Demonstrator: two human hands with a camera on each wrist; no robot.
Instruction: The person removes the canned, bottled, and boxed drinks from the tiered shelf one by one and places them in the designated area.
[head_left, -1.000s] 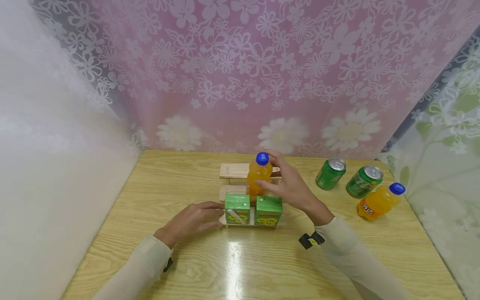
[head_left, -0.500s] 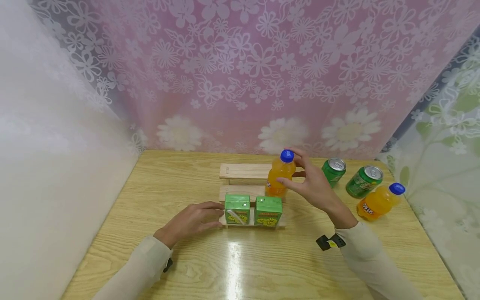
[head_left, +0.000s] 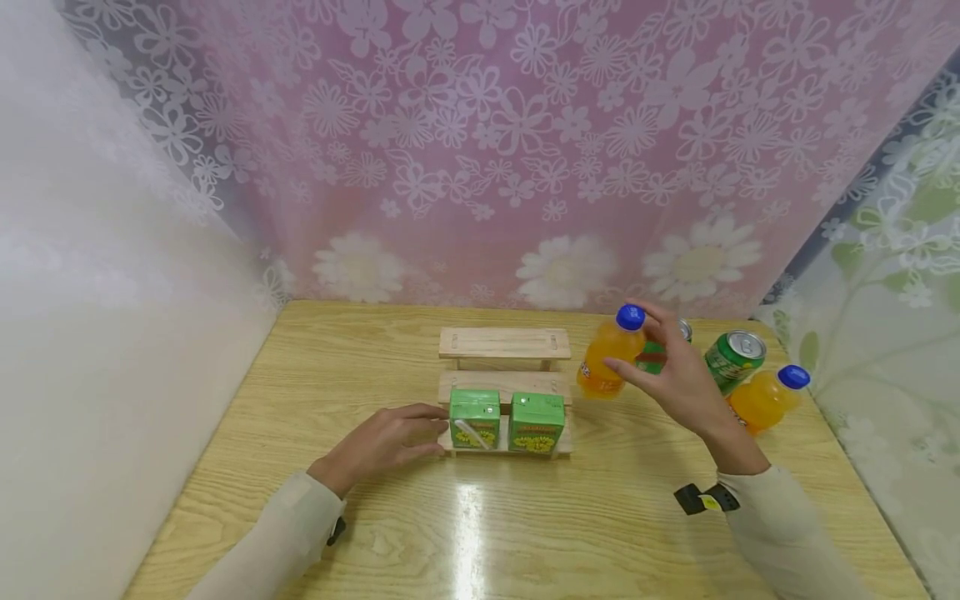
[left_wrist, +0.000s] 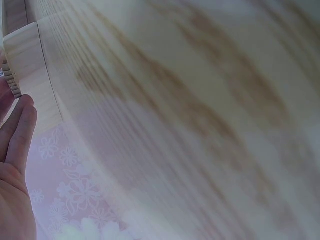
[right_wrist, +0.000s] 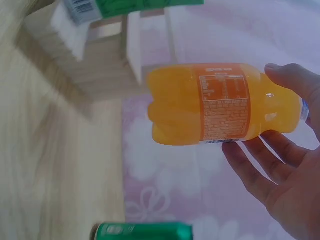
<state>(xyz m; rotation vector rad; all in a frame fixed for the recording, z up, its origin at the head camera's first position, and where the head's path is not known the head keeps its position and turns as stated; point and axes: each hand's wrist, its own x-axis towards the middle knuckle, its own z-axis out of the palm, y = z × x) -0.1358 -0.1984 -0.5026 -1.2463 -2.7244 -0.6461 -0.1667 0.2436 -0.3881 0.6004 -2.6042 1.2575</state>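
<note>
In the head view my right hand (head_left: 678,375) grips an orange soda bottle (head_left: 606,358) with a blue cap, just right of a stepped wooden rack (head_left: 504,342). The right wrist view shows thumb and fingers around the upper part of the bottle (right_wrist: 225,105), its base over the tabletop. My left hand (head_left: 386,442) lies at the rack's left end, fingers extended, fingertips right at the lowest step. Two green drink cartons stand side by side on that step: the left carton (head_left: 476,419) has a straw on its front, and the right carton (head_left: 536,423) shows yellow flowers.
Behind my right hand stands a partly hidden green can (head_left: 651,358). To its right are another green can (head_left: 737,358) and a second orange soda bottle (head_left: 768,400), partly covered by the hand. A pink floral curtain (head_left: 480,167) borders the wooden table (head_left: 360,350) at the back.
My right hand has carried the orange soda bottle rightward, from the rack's middle step to beyond its right end. My left hand and the cartons have stayed in place.
</note>
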